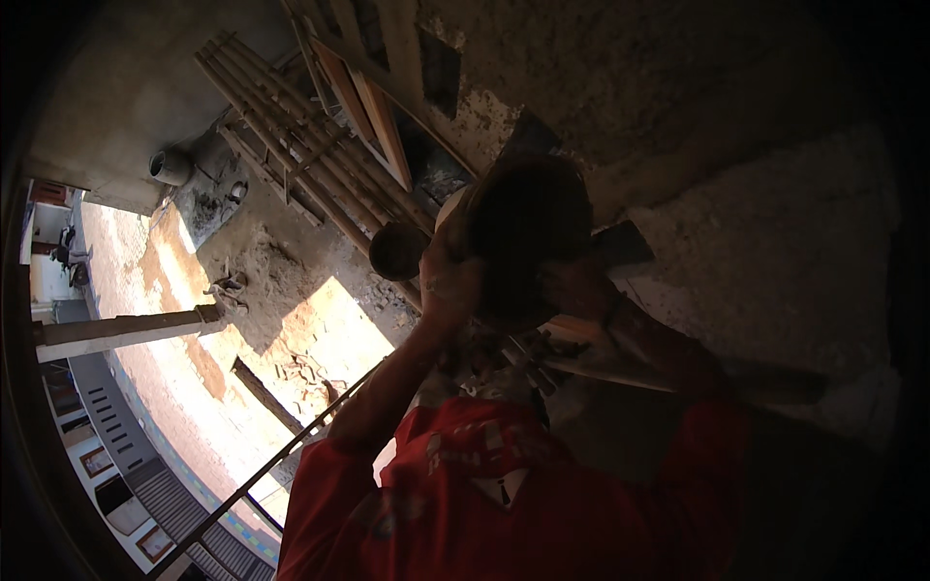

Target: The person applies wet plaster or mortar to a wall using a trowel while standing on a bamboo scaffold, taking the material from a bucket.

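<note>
A dark, round bucket (542,189) is between my two hands, its wide mouth turned toward me and its inside too dark to make out. My left hand (450,289) grips its left side near the rim. On the lower right side, my right hand (575,289) holds the bucket too, though its fingers are partly lost in shadow. Just left of the bucket, a smaller dark bucket (396,252) is near the bamboo poles.
Bamboo poles (291,136) lashed together stretch toward the far left, beside wooden boards (378,116). A grey container (171,167) stands by the wall. A concrete post (126,329) and a long thin bar (281,455) are on the left. Rough wall (775,242) fills the right.
</note>
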Available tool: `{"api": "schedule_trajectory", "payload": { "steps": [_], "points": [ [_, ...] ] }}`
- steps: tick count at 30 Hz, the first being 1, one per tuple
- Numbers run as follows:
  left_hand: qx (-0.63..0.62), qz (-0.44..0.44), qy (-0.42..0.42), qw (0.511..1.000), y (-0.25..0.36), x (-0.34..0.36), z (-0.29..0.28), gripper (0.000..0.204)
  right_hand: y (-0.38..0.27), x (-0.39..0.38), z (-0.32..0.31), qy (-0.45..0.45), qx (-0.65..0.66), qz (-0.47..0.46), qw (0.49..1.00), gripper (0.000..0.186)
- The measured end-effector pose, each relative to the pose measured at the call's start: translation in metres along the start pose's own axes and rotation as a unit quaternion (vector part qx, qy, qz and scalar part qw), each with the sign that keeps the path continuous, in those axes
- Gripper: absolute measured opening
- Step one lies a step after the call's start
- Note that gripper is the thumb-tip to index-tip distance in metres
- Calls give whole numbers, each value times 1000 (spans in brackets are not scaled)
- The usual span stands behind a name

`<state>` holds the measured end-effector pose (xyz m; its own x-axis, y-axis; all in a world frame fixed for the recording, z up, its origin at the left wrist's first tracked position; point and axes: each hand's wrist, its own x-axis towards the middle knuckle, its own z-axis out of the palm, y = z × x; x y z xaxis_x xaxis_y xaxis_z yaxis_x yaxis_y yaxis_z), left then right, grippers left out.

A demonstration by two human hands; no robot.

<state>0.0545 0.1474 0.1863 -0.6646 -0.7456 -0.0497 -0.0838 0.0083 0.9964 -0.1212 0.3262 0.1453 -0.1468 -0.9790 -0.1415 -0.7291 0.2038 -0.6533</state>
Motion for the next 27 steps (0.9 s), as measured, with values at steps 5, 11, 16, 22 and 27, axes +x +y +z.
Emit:
{"api": "schedule_trajectory", "payload": {
  "steps": [5, 11, 16, 22, 27],
  "points": [
    [-55, -13, 3, 998, -6, 8, -17, 64, -18, -3, -18, 99, -15, 4, 995, 36],
    [-157, -30, 67, 985, -53, 15, -28, 58, -13, 13, -36, 62, -8, 81, 995, 37],
    [-155, -34, 93, 983, -112, 18, -43, 56, -37, 19, -59, 50, 18, 86, 995, 43],
    [-116, -76, 121, 983, -157, 8, -62, 59, 3, 31, -72, -7, 47, 62, 997, 45],
    [-112, -62, 80, 989, -188, 6, -60, 63, 38, 21, -113, 88, 5, 340, 936, 35]
  ]
}}
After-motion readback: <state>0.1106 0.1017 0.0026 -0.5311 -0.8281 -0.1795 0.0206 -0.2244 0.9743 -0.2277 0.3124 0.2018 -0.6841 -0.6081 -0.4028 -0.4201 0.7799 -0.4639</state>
